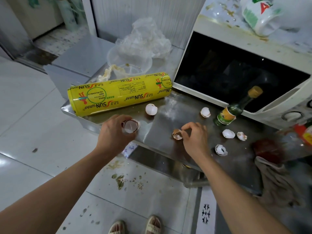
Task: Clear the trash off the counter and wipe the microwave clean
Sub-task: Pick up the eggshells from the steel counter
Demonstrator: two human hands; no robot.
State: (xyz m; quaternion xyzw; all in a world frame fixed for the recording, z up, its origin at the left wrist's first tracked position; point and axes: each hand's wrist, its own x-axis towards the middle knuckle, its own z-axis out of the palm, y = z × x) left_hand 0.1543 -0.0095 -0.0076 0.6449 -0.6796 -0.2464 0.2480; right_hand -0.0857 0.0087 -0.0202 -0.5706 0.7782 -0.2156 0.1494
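Observation:
Several broken eggshells lie scattered on the steel counter (170, 115). My left hand (114, 132) grips stacked eggshell halves (130, 126) near the counter's front left edge. My right hand (194, 135) pinches a brown eggshell piece (177, 134) that rests on the counter. Loose shells lie at the middle back (151, 109), beside the bottle (205, 112), and to the right (228, 133), (241, 136), (221, 150). The white microwave (276, 102) stands at the right with a dark door and a stained top.
A yellow roll of cling wrap (119, 93) lies across the counter's left. Behind it sit a clear plastic bowl (130, 63) and crumpled plastic film (145, 38). A green glass bottle (236, 108) stands before the microwave. A cloth (276, 181) hangs at the right edge. Food scraps litter the floor.

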